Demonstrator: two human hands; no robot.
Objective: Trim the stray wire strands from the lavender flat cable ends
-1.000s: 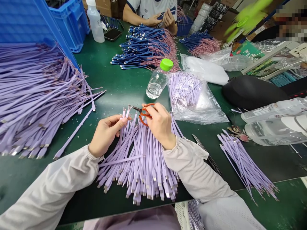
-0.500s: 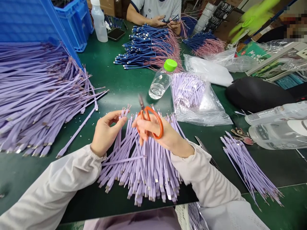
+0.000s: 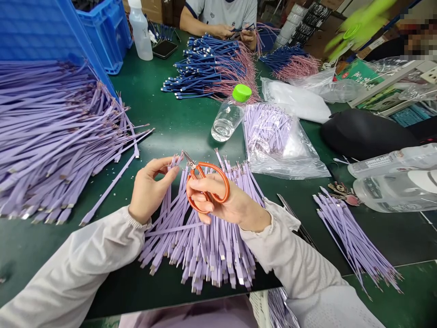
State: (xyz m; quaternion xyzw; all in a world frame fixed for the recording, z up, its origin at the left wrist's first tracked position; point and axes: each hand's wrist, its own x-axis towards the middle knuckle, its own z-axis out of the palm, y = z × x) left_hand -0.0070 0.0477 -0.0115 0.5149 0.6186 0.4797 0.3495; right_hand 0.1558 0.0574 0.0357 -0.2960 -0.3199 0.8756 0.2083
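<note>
Between the thumb and fingers of my left hand (image 3: pixel 152 184) are the upper ends of purple flat cables (image 3: pixel 170 193), their thin bare wires sticking up. My right hand (image 3: pixel 221 196) has its fingers through the orange handles of a pair of scissors (image 3: pixel 218 169). The metal blades point up and left, with their tips at the wire ends by my left fingertips. Whether the blades touch a wire is too small to tell. Under both hands spreads a pile of purple cables (image 3: pixel 211 255), connectors toward me and stripped wires away from me.
A large heap of purple cables (image 3: pixel 51 136) lies left, beside blue crates (image 3: pixel 102 36). Ahead stand a green-capped bottle (image 3: pixel 227 118) and a plastic bag of cables (image 3: pixel 287 146). A smaller cable bundle (image 3: pixel 355 241) lies right. Across the table a person (image 3: pixel 221 20) handles blue cables.
My right hand has turned the scissors, swinging the blades down and left to the wire ends at my left fingers. The left hand stays almost still.
</note>
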